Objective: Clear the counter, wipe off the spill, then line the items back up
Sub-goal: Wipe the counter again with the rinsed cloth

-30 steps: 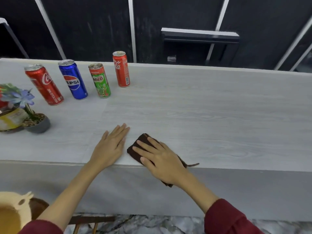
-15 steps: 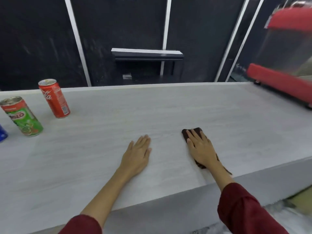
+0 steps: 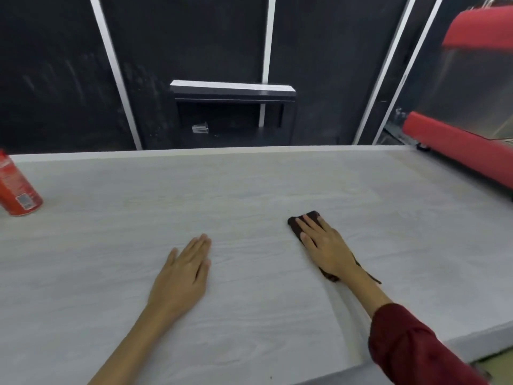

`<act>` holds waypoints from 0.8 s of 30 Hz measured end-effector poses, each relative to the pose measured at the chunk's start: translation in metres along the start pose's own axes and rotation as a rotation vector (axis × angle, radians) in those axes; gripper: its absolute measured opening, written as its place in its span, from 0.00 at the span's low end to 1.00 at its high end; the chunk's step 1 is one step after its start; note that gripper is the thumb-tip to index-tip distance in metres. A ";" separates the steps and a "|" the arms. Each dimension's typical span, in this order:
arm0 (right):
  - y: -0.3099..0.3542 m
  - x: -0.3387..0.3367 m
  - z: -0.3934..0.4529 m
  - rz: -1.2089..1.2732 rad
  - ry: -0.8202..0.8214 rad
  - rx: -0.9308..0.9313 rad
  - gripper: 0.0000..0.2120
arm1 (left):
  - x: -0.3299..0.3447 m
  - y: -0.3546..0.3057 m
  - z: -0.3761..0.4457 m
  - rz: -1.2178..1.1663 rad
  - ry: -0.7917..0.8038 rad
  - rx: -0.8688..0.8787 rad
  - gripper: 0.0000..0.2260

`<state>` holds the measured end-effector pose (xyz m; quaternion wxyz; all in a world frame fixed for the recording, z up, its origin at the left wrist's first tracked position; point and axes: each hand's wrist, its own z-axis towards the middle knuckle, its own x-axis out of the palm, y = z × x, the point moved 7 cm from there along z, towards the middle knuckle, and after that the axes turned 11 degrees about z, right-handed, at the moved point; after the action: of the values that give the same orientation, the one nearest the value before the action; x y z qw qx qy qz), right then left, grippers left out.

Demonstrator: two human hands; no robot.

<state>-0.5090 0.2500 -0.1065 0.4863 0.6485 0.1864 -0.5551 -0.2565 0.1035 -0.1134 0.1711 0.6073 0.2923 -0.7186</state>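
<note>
No legible text; red can's (image 3: 16, 187) label too blurred.

The right hand (image 3: 324, 245) hides most of the brown cloth (image 3: 294, 226); the left edge crops the red can (image 3: 16, 190).

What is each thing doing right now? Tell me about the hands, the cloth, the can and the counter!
Left hand: flat on the counter, palm down, holding nothing.
Right hand: pressed flat on top of the cloth.
Brown cloth: lying flat on the counter, mostly covered by the right hand.
Red can: standing upright at the left edge, partly cut off.
Counter: no spill visible.
</note>
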 end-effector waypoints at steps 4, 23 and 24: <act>0.058 0.031 0.034 0.030 0.107 -0.142 0.24 | 0.003 0.005 0.003 0.005 -0.011 -0.001 0.32; 0.109 0.059 0.087 0.057 0.172 -0.296 0.22 | -0.001 0.018 0.008 -0.054 -0.052 -0.176 0.31; 0.122 0.062 0.068 0.065 0.201 -0.381 0.22 | -0.002 0.018 0.007 -0.063 -0.043 -0.184 0.28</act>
<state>-0.4311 0.1185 -0.1048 0.5969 0.6026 0.3143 -0.4265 -0.2511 0.0849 -0.1149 0.2097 0.5638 0.3724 -0.7067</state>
